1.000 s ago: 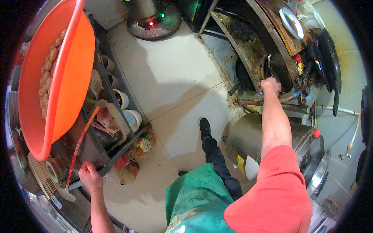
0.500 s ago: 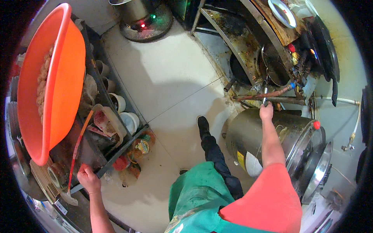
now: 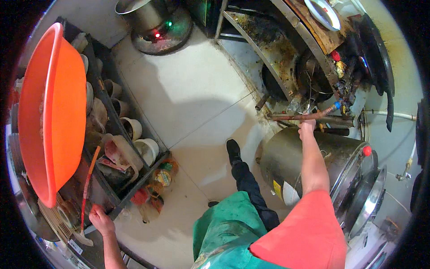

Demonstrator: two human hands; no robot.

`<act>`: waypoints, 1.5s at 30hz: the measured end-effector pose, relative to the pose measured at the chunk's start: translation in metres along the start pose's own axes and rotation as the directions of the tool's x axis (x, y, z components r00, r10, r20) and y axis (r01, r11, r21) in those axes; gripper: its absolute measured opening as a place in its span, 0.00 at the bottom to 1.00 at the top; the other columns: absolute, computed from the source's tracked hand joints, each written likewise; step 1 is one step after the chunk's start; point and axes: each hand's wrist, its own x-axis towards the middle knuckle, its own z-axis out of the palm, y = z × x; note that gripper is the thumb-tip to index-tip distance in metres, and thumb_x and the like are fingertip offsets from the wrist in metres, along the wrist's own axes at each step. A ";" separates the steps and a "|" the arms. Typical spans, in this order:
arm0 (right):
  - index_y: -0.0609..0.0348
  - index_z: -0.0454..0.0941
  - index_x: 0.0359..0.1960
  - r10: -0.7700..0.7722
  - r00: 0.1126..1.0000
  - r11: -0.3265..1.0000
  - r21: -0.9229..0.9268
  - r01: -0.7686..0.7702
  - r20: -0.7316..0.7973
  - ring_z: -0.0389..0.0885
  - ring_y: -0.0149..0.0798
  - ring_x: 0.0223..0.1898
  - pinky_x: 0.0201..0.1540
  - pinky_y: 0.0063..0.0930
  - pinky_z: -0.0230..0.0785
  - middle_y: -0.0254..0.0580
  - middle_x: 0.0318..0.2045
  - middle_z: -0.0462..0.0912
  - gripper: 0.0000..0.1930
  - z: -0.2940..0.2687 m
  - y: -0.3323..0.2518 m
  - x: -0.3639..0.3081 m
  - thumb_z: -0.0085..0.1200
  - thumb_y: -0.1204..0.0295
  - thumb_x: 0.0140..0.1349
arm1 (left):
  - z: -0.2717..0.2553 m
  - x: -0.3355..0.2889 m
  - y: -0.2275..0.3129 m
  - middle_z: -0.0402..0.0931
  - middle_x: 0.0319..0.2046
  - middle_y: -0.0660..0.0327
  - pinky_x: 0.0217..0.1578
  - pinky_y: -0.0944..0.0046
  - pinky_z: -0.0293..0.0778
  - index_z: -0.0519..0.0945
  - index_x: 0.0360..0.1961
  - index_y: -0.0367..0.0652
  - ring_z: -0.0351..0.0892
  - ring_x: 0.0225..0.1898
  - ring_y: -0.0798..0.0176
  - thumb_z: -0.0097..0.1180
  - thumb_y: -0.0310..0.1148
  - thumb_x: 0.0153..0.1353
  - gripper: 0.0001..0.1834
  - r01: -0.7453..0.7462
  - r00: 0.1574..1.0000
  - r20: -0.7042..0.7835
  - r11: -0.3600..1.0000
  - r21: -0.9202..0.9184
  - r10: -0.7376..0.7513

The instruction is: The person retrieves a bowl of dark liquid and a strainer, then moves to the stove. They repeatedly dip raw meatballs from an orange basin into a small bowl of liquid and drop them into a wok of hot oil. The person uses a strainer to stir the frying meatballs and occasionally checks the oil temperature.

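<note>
My right hand reaches forward to the low shelf on the right, closed round the bright metal handle of a round, thin-rimmed utensil. Its kind is hard to make out; the dark round part sits under the stove frame. A rusty reddish hose with a blue end passes right at my fingers. At the left, my left hand is a loose fist at the edge of the dark counter; whether anything is in it is hidden. Beside it lies a long red-and-orange-handled tool with a pale flat end.
A big orange basin tilts at the left, above a rack of bowls and tubs. Full bags stand on the floor by it. A large metal drum lies below my right arm. A steel pot stands on a round base ahead.
My right hand has moved slightly forward to the hose, and less of the metal handle shows. The whole view has shifted a little. My left hand stays by the counter edge.
</note>
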 end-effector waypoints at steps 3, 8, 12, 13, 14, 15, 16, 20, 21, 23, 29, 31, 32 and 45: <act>0.45 0.66 0.30 0.163 0.969 0.936 0.281 -0.212 0.187 0.59 0.25 0.14 0.12 0.25 0.44 0.25 0.18 0.62 0.09 -0.009 -0.014 -0.037 0.42 0.61 0.70 | 0.002 -0.001 -0.001 0.60 0.16 0.58 0.24 0.58 0.58 0.64 0.19 0.36 0.60 0.21 0.62 0.41 0.33 0.65 0.17 -0.007 1.000 -0.008 1.000 0.006 0.007; 0.47 0.65 0.26 0.141 0.901 0.915 0.294 -0.276 0.409 0.61 0.26 0.12 0.10 0.27 0.46 0.24 0.15 0.62 0.09 -0.016 -0.015 -0.067 0.49 0.67 0.65 | 0.000 0.000 -0.003 0.59 0.16 0.58 0.23 0.58 0.57 0.64 0.19 0.37 0.59 0.20 0.62 0.42 0.33 0.65 0.17 0.031 0.999 0.031 0.998 -0.058 -0.029; 0.47 0.64 0.25 0.139 0.868 0.920 0.263 -0.292 0.476 0.60 0.27 0.11 0.10 0.27 0.48 0.25 0.14 0.61 0.10 -0.020 -0.001 -0.091 0.51 0.69 0.62 | -0.003 0.002 0.002 0.59 0.15 0.58 0.23 0.58 0.56 0.63 0.18 0.37 0.58 0.20 0.63 0.42 0.32 0.64 0.17 0.043 0.996 0.076 0.998 -0.053 -0.039; 0.47 0.64 0.25 0.158 0.860 0.919 0.247 -0.308 0.485 0.60 0.27 0.11 0.10 0.27 0.48 0.25 0.14 0.61 0.10 -0.023 0.002 -0.097 0.52 0.69 0.62 | -0.002 0.002 0.004 0.58 0.15 0.58 0.23 0.58 0.55 0.62 0.18 0.37 0.58 0.20 0.63 0.42 0.32 0.64 0.17 0.030 0.997 0.078 0.998 -0.055 -0.026; 0.47 0.64 0.25 0.172 0.851 0.911 0.248 -0.329 0.497 0.59 0.27 0.10 0.10 0.27 0.49 0.25 0.14 0.60 0.10 -0.026 0.005 -0.103 0.52 0.70 0.62 | -0.002 0.002 0.007 0.58 0.15 0.58 0.22 0.58 0.55 0.62 0.17 0.37 0.58 0.19 0.63 0.42 0.32 0.64 0.17 0.026 0.998 0.065 0.999 -0.043 -0.023; 0.47 0.64 0.25 0.159 0.842 0.907 0.261 -0.331 0.515 0.59 0.27 0.10 0.10 0.27 0.49 0.25 0.14 0.60 0.10 -0.029 0.006 -0.109 0.52 0.70 0.62 | -0.002 0.002 0.010 0.58 0.14 0.59 0.22 0.58 0.54 0.62 0.17 0.37 0.58 0.19 0.63 0.42 0.32 0.63 0.17 0.018 0.998 0.064 0.999 -0.043 -0.016; 0.47 0.64 0.25 0.154 0.840 0.908 0.261 -0.328 0.520 0.58 0.27 0.10 0.10 0.27 0.49 0.25 0.14 0.60 0.10 -0.032 0.007 -0.114 0.51 0.69 0.62 | -0.002 0.002 0.012 0.58 0.14 0.59 0.21 0.58 0.54 0.61 0.17 0.37 0.58 0.19 0.63 0.42 0.32 0.63 0.17 0.010 0.998 0.063 0.999 -0.042 -0.008; 0.45 0.64 0.26 0.137 0.815 0.885 0.300 -0.357 0.563 0.57 0.27 0.10 0.10 0.28 0.49 0.25 0.13 0.60 0.10 -0.051 0.009 -0.133 0.51 0.69 0.63 | -0.003 0.002 0.018 0.57 0.13 0.59 0.20 0.57 0.54 0.62 0.17 0.37 0.58 0.17 0.64 0.42 0.32 0.64 0.17 0.052 0.996 0.071 0.998 -0.036 -0.049; 0.45 0.64 0.25 0.115 0.806 0.885 0.309 -0.348 0.580 0.57 0.27 0.10 0.10 0.28 0.49 0.25 0.13 0.60 0.10 -0.056 0.010 -0.137 0.51 0.69 0.63 | -0.004 0.003 0.019 0.57 0.13 0.59 0.20 0.57 0.54 0.62 0.17 0.37 0.58 0.17 0.64 0.42 0.33 0.64 0.18 0.037 0.996 0.076 0.999 -0.023 -0.036; 0.45 0.64 0.24 0.141 0.754 0.842 0.323 -0.432 0.642 0.56 0.28 0.09 0.10 0.29 0.49 0.24 0.13 0.59 0.10 -0.066 0.012 -0.148 0.50 0.67 0.62 | -0.004 0.003 0.019 0.58 0.12 0.57 0.20 0.56 0.54 0.63 0.18 0.37 0.58 0.17 0.63 0.41 0.33 0.64 0.18 0.032 0.997 0.078 0.999 -0.011 -0.031; 0.44 0.62 0.19 0.169 0.723 0.671 0.460 -0.582 0.669 0.56 0.29 0.10 0.11 0.30 0.52 0.22 0.11 0.58 0.14 -0.066 0.026 -0.214 0.49 0.62 0.62 | -0.003 0.002 0.017 0.60 0.13 0.54 0.20 0.56 0.57 0.65 0.18 0.36 0.62 0.17 0.61 0.42 0.35 0.64 0.18 0.052 0.996 0.068 0.999 0.003 -0.052; 0.43 0.62 0.18 0.199 0.758 0.682 0.467 -0.562 0.621 0.55 0.30 0.10 0.12 0.32 0.51 0.23 0.11 0.57 0.14 -0.054 0.033 -0.243 0.48 0.64 0.60 | -0.002 0.002 0.017 0.61 0.13 0.54 0.21 0.55 0.58 0.65 0.18 0.36 0.63 0.17 0.60 0.42 0.35 0.64 0.18 0.045 0.997 0.055 0.999 0.006 -0.045; 0.42 0.62 0.17 0.201 0.781 0.677 0.492 -0.547 0.591 0.55 0.30 0.11 0.14 0.34 0.52 0.23 0.12 0.56 0.13 -0.046 0.039 -0.259 0.49 0.64 0.57 | -0.002 0.001 0.018 0.61 0.13 0.54 0.21 0.55 0.58 0.66 0.18 0.36 0.63 0.17 0.59 0.42 0.35 0.64 0.18 0.055 0.998 0.042 0.998 0.025 -0.056; 0.65 0.73 0.33 0.170 0.872 0.963 0.109 -0.245 0.458 0.73 0.34 0.13 0.17 0.27 0.67 0.44 0.18 0.75 0.05 -0.032 0.136 -0.423 0.51 0.76 0.58 | -0.006 0.003 0.021 0.66 0.15 0.48 0.24 0.50 0.63 0.69 0.19 0.35 0.70 0.20 0.46 0.43 0.37 0.62 0.18 0.068 0.993 0.087 0.992 0.102 -0.077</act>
